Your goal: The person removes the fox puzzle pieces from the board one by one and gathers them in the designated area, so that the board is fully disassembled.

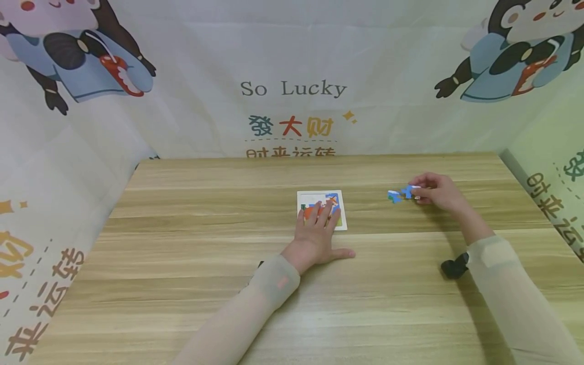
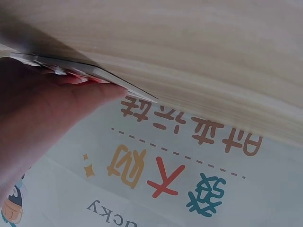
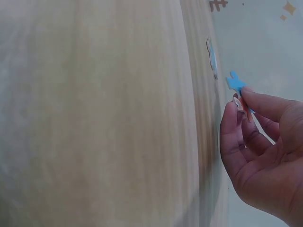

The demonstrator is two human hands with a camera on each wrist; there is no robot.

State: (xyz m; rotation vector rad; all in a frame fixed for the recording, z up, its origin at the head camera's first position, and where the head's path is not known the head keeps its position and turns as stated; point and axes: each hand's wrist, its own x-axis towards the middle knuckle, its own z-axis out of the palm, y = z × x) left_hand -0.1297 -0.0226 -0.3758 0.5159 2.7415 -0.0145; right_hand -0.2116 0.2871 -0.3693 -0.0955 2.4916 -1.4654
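A small jigsaw puzzle in a white-rimmed square tray (image 1: 344, 224) lies at the middle of the table, partly filled, with bare white area at its upper left. My left hand (image 1: 314, 241) rests on it, fingers straight and spread over the lower part of the picture. To the right, my right hand (image 1: 441, 193) pinches a blue puzzle piece (image 3: 235, 82) between thumb and fingers. Orange and white show there too; whether this is one piece or two I cannot tell. Just left of it, a blue, white and green puzzle piece (image 1: 394, 196) lies on the table.
The wood-grain table (image 1: 182, 253) reaches back to a printed cloth backdrop (image 1: 292, 45), which also hangs at both sides. A black object (image 1: 454, 267) sits at the right sleeve's cuff, above the tabletop.
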